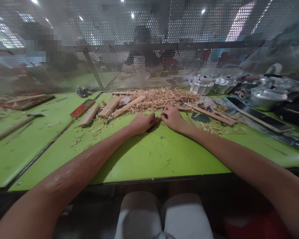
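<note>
The person's left hand (142, 122) and right hand (173, 118) sit close together over the green tabletop (139, 156), fingers curled in and nearly closed, seeming to pinch a small pale sliver (159, 118) between them, its kind too blurred to tell. The step in hand looks like close fingerwork before the wood shavings (161, 96), and the next move seems to call for a steady two-handed pinch; silvery pot-like vessels (201, 85) stand at right, contents hidden
</note>
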Tool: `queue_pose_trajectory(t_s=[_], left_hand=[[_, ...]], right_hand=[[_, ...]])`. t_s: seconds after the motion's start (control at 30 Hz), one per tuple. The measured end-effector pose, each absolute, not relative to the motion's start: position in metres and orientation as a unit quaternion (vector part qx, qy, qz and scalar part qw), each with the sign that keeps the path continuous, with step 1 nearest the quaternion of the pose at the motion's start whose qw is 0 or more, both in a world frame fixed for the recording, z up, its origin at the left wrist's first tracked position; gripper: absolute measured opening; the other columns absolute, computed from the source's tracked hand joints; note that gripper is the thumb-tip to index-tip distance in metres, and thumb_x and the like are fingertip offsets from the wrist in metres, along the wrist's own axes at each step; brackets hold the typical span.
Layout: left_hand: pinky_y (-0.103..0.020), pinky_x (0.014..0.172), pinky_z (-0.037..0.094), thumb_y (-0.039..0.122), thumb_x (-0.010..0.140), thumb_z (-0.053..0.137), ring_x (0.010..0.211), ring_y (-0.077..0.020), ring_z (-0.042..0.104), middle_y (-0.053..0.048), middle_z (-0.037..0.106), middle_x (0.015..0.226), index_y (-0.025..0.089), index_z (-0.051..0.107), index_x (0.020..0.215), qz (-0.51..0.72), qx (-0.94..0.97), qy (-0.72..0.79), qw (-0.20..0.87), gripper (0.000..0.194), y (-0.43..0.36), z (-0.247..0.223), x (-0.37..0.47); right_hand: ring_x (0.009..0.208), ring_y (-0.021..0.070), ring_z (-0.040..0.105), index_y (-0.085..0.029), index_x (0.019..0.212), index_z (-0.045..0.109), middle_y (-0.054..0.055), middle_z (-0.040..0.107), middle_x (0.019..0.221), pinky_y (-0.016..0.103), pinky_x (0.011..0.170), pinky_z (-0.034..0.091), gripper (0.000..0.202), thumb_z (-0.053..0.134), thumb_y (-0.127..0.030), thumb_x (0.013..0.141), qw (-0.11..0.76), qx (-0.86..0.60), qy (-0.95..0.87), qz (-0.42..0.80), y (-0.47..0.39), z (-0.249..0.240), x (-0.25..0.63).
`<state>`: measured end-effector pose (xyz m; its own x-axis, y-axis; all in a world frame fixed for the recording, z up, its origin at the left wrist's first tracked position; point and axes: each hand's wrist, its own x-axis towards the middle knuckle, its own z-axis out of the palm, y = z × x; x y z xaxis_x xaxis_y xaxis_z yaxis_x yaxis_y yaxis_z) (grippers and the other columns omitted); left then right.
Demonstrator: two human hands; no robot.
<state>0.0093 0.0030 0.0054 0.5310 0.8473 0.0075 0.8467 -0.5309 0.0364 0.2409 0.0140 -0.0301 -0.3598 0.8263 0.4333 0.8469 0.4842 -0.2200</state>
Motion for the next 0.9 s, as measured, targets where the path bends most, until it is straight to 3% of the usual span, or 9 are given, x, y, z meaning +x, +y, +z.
queue_pose_trajectory(t_s=[0.2, 0.43, 0.57, 0.73, 0.9], left_hand=[[-0.04, 0.088, 0.05, 0.045, 0.135, 0.044, 0.111, -0.037, 0.085, -0.023, 0.092, 0.127, 0.019, 0.08, 0.144, 0.014, 0.874, 0.485, 0.014, 0.045, 0.003, 0.005, 0.01], [-0.04, 0.088, 0.05, 0.042, 0.135, 0.044, 0.111, -0.0368, 0.086, -0.023, 0.091, 0.125, 0.017, 0.079, 0.15, 0.02, 0.88, 0.474, 0.02, 0.046, 0.002, 0.005, 0.008], [-0.041, 0.088, 0.051, 0.043, 0.135, 0.045, 0.11, -0.0374, 0.085, -0.023, 0.092, 0.127, 0.017, 0.08, 0.147, 0.023, 0.879, 0.476, 0.018, 0.045, 0.003, 0.004, 0.007], [-0.042, 0.09, 0.052, 0.044, 0.134, 0.045, 0.11, -0.0375, 0.085, -0.023, 0.092, 0.127, 0.018, 0.081, 0.145, 0.017, 0.876, 0.481, 0.019, 0.047, 0.004, 0.005, 0.009], [-0.041, 0.091, 0.052, 0.043, 0.134, 0.043, 0.107, -0.0361, 0.084, -0.022, 0.092, 0.127, 0.017, 0.08, 0.15, 0.02, 0.876, 0.482, 0.02, 0.048, 0.003, 0.005, 0.009]], right_hand=[[0.109, 0.0286, 0.065, -0.013, 0.101, 0.086, 0.017, 0.075, 0.118, 0.042, 0.104, 0.055, 0.027, 0.063, -0.015, 0.116, 0.25, -0.556, -0.792, -0.025, 0.016, -0.027, 0.247], [0.124, 0.0328, 0.069, -0.015, 0.113, 0.09, 0.02, 0.078, 0.129, 0.047, 0.115, 0.058, 0.031, 0.06, -0.019, 0.12, 0.216, -0.486, -0.846, -0.04, 0.003, -0.028, 0.232], [0.121, 0.0323, 0.071, -0.019, 0.113, 0.091, 0.017, 0.08, 0.129, 0.046, 0.114, 0.06, 0.032, 0.06, -0.02, 0.12, 0.205, -0.494, -0.844, -0.047, 0.004, -0.025, 0.235], [0.12, 0.035, 0.069, -0.01, 0.117, 0.094, 0.024, 0.081, 0.127, 0.045, 0.105, 0.056, 0.036, 0.059, -0.019, 0.119, 0.171, -0.563, -0.803, -0.091, 0.005, -0.017, 0.241], [0.118, 0.0302, 0.07, -0.009, 0.125, 0.095, 0.022, 0.082, 0.133, 0.04, 0.101, 0.053, 0.038, 0.058, -0.018, 0.122, 0.145, -0.555, -0.812, -0.103, -0.01, -0.013, 0.229]])
